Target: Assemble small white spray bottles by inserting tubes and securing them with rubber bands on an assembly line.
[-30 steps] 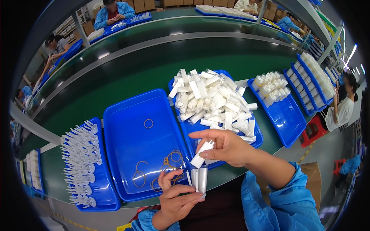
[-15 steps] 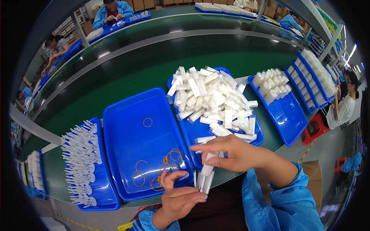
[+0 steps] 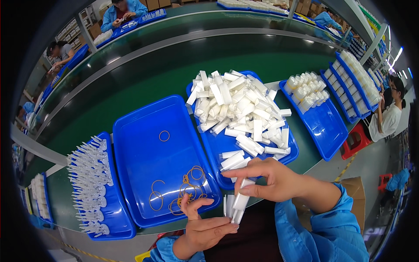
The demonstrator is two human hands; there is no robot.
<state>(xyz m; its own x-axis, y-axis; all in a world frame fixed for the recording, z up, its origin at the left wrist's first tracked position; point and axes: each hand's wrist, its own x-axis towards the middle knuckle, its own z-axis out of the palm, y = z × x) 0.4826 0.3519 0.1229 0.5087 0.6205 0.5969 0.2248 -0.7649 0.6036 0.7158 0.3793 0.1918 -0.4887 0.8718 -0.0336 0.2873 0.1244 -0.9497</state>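
My left hand [image 3: 201,231] is closed around the lower ends of a few slim white packs in clear wrap [image 3: 237,215], which stand up between thumb and fingers. Its forefinger sticks out to the side. From the right, my right hand [image 3: 279,178] pinches one more white pack [image 3: 242,192] between thumb and fingers, its lower end against those in the left hand. Just beyond my hands, a large heap of similar white packs [image 3: 238,100] fills a blue tray [image 3: 291,153]. Left of it, a blue tray [image 3: 148,172] holds loose tan rubber bands [image 3: 187,188].
At far left, a blue tray [image 3: 118,218] carries rows of clear plastic pieces with thin stems [image 3: 91,183]. To the right, another tray [image 3: 325,133] holds banded white bundles [image 3: 307,91], beside stacked full trays [image 3: 353,83]. A person [image 3: 390,109] sits at right; others work across the line.
My right hand and its pack have moved slightly right and down toward the packs in my left hand. The view has shifted a little; the left hand keeps its hold.
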